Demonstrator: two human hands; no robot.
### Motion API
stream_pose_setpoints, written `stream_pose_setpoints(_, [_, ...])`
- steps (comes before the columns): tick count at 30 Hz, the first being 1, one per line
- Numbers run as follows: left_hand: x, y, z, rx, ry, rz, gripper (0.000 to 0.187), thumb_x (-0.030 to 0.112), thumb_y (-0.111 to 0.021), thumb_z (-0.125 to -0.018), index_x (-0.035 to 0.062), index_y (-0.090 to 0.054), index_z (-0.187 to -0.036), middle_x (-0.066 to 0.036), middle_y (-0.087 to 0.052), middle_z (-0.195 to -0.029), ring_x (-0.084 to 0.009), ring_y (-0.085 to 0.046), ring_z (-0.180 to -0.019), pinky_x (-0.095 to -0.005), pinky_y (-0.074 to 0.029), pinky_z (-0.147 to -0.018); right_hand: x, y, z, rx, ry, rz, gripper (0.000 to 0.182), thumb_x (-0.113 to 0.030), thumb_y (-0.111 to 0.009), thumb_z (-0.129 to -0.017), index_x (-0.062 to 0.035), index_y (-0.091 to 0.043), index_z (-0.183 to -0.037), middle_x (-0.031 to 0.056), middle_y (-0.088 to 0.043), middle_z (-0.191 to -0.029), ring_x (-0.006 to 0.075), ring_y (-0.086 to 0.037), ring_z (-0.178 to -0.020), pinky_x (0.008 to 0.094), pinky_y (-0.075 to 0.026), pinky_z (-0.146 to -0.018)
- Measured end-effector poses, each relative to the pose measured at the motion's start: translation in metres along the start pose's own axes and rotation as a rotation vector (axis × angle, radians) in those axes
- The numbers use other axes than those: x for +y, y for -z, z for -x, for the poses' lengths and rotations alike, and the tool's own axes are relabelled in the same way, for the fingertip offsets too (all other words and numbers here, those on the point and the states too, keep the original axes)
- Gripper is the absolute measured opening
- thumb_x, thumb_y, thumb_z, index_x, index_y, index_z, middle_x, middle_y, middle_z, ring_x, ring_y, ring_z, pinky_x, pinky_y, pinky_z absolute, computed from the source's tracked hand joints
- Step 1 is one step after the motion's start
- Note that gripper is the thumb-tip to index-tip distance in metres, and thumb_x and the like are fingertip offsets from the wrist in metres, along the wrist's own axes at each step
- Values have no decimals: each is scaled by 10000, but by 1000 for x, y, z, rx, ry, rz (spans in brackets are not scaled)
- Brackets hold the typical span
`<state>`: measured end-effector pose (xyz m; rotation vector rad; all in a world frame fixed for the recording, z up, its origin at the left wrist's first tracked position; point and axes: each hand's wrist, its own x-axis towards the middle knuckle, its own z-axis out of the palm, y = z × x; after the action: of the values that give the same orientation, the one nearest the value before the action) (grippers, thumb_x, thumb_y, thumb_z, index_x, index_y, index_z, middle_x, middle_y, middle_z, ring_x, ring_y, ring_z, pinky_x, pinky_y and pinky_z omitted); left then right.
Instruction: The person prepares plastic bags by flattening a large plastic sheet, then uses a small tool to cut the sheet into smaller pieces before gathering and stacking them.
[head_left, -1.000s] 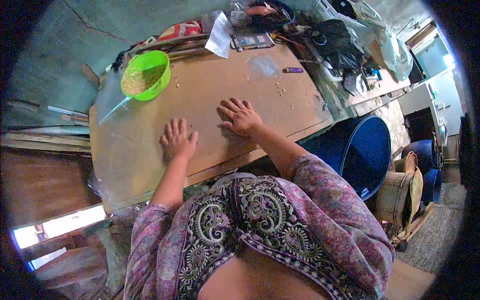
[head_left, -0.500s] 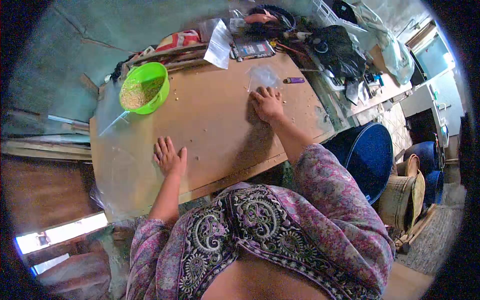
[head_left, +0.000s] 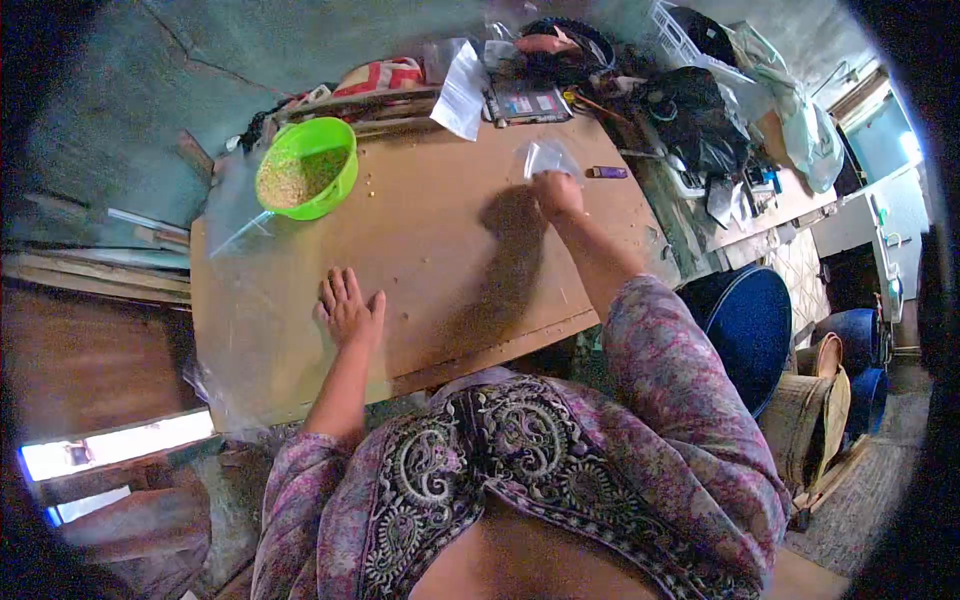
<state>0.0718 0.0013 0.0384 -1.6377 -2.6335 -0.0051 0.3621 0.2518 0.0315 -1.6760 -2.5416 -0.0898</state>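
Note:
My left hand (head_left: 352, 308) lies flat on the wooden tabletop (head_left: 430, 220), fingers spread, holding nothing. Farther up, my right hand (head_left: 557, 194) has its fingers bent together at the near edge of some clear plastic bags (head_left: 550, 158), which it grips. A purple lighter (head_left: 607, 172) lies just right of that hand. At the table's back left stands a bright green bowl (head_left: 342, 180) of pale grains (head_left: 290, 181). A clear plastic strip (head_left: 241, 234) lies below the bowl. A few loose grains are scattered over the wood.
Along the back edge are a white paper (head_left: 460, 93), a dark flat package (head_left: 530, 105) and a red-and-white cloth (head_left: 380, 76). A black plastic bag (head_left: 695, 110) sits at the back right. Blue barrels (head_left: 745, 330) and a woven basket (head_left: 800, 410) stand right of the table.
My right hand has moved from lying spread on the wood up to the plastic bags, and its fingers have closed on them. My left hand stays flat. The whole view has shifted slightly.

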Motion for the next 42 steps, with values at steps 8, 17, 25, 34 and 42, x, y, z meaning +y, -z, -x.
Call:
stream_pose_setpoints(8, [-3,-8,-3,29,-9,35,678,466,-434,-759,95,-231,-1290,-113,-166,-1357,-290,-139,-1245,-470,-115,-982,-28,32,8,-23,-480,-1754,206,-78,-526,-705,-2,-563,-893,74,-568,-755,199,-558,-635,338,-466,-600])
stream_pose_setpoints(17, [-6,-10,-4,-10,4,37,633,450,-426,-774,132,-242,-1290,-108,-160,-1360,-287,-127,-1251,-489,-113,-979,-8,-4,28,-250,-146,-813,334,-228,-480,-780,-180,-468,-1111,111,-428,-1153,310,-461,-981,454,-412,-788])
stream_pose_setpoints(25, [-1,-3,0,-9,54,57,617,443,-406,-787,125,-243,-1289,-97,-160,-1360,-283,-114,-1254,-502,-97,-975,-31,20,34,-180,-46,-110,416,-394,-434,-789,-277,-398,-1186,61,-286,-1293,312,-287,-1168,502,-289,-915])
stream_pose_setpoints(34, [-7,-19,-3,41,47,91,640,439,-433,-777,108,-238,-1290,-104,-150,-1363,-300,-111,-1252,-516,-100,-972,-9,-17,1,-98,-72,-11,447,-337,-466,-775,-162,-405,-1181,103,-477,-1117,335,-426,-1051,459,-367,-844])
stream_pose_setpoints(42, [-8,-14,-3,18,61,118,638,426,-442,-770,98,-248,-1282,-106,-138,-1364,-292,-128,-1248,-513,-93,-975,-36,48,7,148,-325,-1705,126,-80,-518,-776,-64,-558,-894,113,-580,-770,231,-582,-691,328,-476,-594])
